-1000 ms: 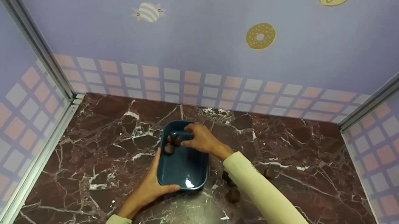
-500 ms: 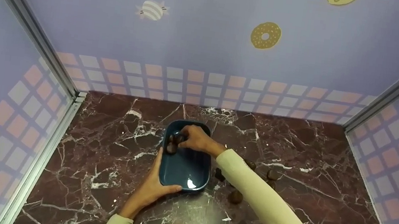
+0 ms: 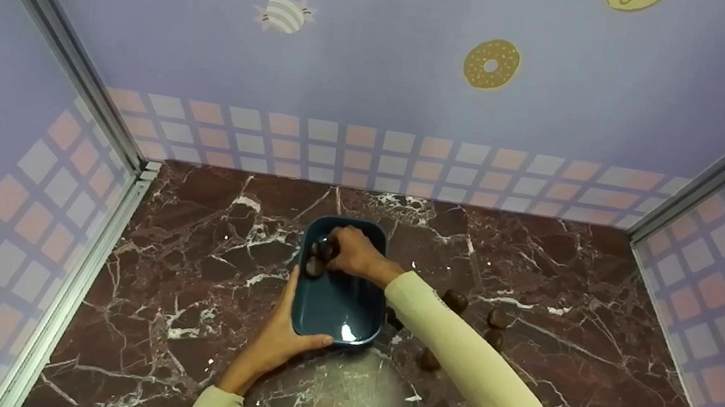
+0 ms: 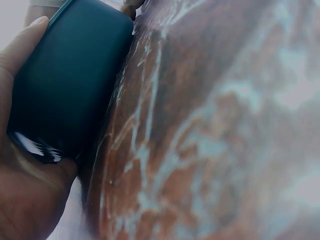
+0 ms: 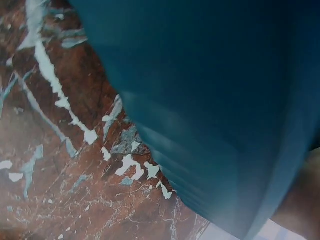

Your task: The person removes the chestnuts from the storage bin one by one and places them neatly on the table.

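A deep blue rectangular baking dish [image 3: 339,311] stands lengthwise on the marbled surface. My left hand [image 3: 284,332] grips its near left corner, fingers along the left side and thumb at the near rim. The left wrist view shows the same hand [image 4: 30,185] against the dish's outer wall [image 4: 70,75]. My right hand [image 3: 356,252] reaches inside the dish's far half, fingers curled and pinching a dark brown, rounded chestnut [image 3: 327,247]. Another chestnut [image 3: 315,267] lies beside it at the left wall. In the right wrist view the dish wall [image 5: 200,100] hides most of this hand.
Several more chestnuts lie on the dark red marbled tabletop [image 3: 199,294] right of the dish, such as one chestnut [image 3: 455,301] beside the right sleeve [image 3: 474,362], which partly covers others. A patterned purple wall [image 3: 377,81] stands behind, with side panels left and right.
My right hand's fingers have drawn in and curled at the chestnuts by the dish's left wall. The left hand keeps its hold. The head view has shifted slightly.
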The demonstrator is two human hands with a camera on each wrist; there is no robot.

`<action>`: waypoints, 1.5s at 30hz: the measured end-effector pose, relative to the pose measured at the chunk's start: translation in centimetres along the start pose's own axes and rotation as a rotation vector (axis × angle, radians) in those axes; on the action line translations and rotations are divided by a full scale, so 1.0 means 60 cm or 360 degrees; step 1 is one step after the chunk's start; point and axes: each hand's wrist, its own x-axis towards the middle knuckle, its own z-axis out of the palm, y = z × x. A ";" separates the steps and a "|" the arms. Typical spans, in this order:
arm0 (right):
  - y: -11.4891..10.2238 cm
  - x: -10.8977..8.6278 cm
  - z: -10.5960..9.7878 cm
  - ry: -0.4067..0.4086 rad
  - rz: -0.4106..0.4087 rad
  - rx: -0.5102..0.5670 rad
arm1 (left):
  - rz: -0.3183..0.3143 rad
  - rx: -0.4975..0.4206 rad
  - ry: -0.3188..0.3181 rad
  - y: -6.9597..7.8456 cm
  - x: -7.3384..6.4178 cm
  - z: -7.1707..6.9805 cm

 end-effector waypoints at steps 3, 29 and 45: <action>0.001 -0.005 -0.002 -0.0009 0.0019 -0.0054 | 0.0016 0.0010 0.0004 0.002 -0.001 0.003; 0.010 -0.126 -0.058 0.0274 -0.0168 0.0043 | 0.0038 -0.0114 -0.0044 -0.006 0.007 0.007; 0.056 -0.227 -0.099 0.0704 -0.0154 0.0417 | 0.0012 -0.0075 0.0014 -0.002 0.004 0.003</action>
